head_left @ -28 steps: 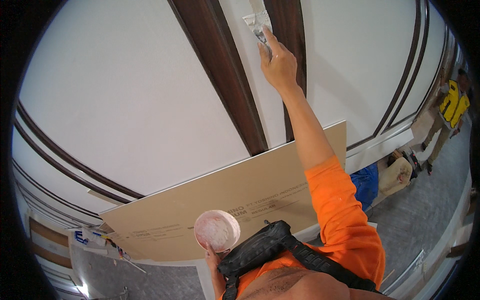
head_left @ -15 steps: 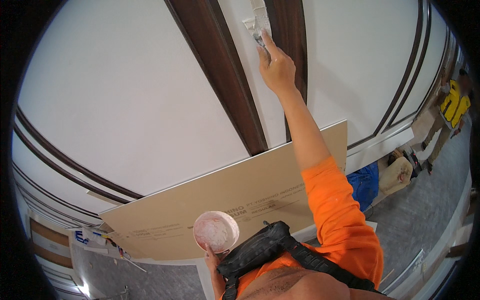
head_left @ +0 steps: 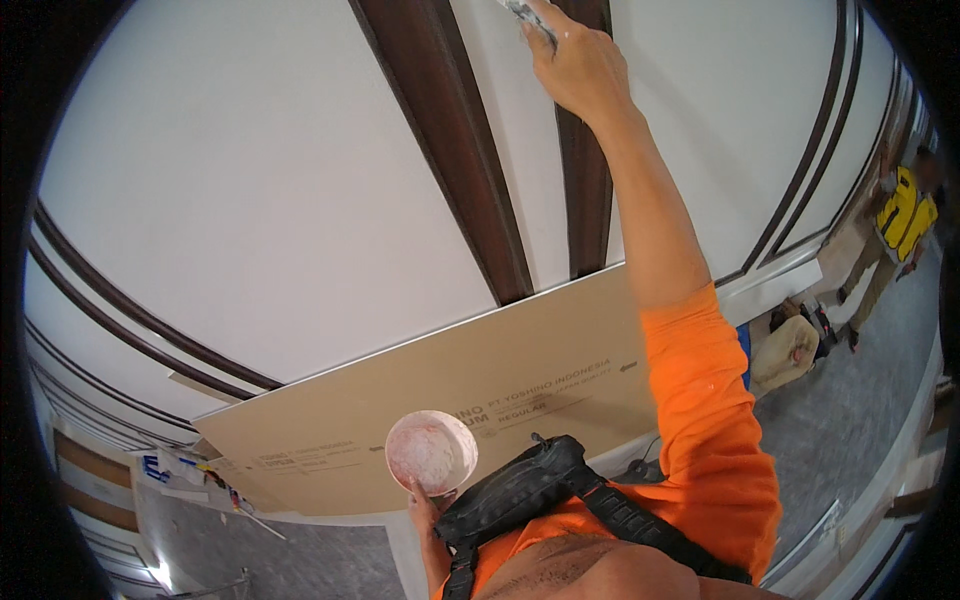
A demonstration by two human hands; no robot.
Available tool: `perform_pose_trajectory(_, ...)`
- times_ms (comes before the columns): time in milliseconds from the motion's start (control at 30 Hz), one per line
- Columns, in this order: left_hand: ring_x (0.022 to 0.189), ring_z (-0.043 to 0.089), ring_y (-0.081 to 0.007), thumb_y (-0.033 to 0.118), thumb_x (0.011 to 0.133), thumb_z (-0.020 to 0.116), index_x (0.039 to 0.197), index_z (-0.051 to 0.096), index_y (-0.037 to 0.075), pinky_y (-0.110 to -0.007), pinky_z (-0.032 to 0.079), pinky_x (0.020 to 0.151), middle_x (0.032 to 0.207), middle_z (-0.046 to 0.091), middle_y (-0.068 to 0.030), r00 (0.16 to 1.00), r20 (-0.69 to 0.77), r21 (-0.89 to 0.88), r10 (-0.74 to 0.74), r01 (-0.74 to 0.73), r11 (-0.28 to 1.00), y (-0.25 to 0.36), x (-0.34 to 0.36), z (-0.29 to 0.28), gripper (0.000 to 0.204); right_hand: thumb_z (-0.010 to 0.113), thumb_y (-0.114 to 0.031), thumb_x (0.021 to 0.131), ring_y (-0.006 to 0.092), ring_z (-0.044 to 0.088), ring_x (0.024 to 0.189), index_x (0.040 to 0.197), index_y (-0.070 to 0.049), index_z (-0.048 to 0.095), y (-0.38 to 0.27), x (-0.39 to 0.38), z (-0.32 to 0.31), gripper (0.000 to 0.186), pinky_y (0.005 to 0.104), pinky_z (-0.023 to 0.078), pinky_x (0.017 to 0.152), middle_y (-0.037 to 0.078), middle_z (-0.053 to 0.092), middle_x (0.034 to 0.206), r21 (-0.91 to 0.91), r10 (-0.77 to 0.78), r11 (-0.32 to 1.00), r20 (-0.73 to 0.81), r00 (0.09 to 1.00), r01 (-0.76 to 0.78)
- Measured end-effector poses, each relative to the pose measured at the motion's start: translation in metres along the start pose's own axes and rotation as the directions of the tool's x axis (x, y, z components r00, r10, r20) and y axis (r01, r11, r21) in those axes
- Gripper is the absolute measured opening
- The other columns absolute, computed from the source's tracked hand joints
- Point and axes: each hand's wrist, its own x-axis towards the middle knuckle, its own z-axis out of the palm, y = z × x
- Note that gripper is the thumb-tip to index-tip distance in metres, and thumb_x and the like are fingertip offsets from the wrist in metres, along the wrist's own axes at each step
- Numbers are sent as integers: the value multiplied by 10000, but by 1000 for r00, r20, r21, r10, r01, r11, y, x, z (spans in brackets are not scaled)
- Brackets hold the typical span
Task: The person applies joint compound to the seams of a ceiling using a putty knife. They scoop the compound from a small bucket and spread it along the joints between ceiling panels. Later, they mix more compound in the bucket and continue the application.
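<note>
High up, my right hand (head_left: 585, 68) is closed round the grip of a putty knife (head_left: 532, 22), whose blade is mostly cut off by the top edge. It is at the white strip (head_left: 515, 130) of wall between two dark wood trims, overlapping the right trim (head_left: 588, 190). Low in front of my body, my left hand (head_left: 425, 512) holds a round tub (head_left: 432, 455) by its near side. Whitish-pink paste coats the inside of the tub. Only some fingers of that hand show.
A brown plasterboard sheet (head_left: 340, 440) leans against the wall's foot. A black pouch (head_left: 515, 490) hangs on my chest. At right, a person in a yellow vest (head_left: 905, 215) stands beyond a dusty beige sack-like thing (head_left: 785, 352). Tools lie on the grey floor (head_left: 330, 560) at left.
My right hand has moved up and slightly right with the putty knife, so its blade has largely left the picture. The left hand and tub have hardly moved.
</note>
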Motion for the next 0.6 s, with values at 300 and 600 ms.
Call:
perform_pose_trajectory(300, 1060, 693, -446, 584, 1031, 549, 1435, 411, -58, -562, 677, 767, 1325, 581, -277, 999, -46, 51, 25, -22, 998, -3, 0, 8, 770, 552, -340, 1035, 435, 728, 963, 1467, -222, 596, 5, -11, 5, 450, 523, 563, 912, 228, 765, 991, -139, 96, 987, 100, 990, -81)
perform_pose_trajectory(600, 1032, 703, -435, 557, 1039, 549, 1388, 447, -93, -552, 679, 756, 1296, 599, -277, 1000, -18, 55, 22, -21, 998, 2, 4, 12, 745, 541, -305, 1034, 449, 728, 962, 1480, -196, 570, 11, -51, 2, 460, 550, 561, 907, 251, 758, 983, -182, 170, 975, 230, 958, -129)
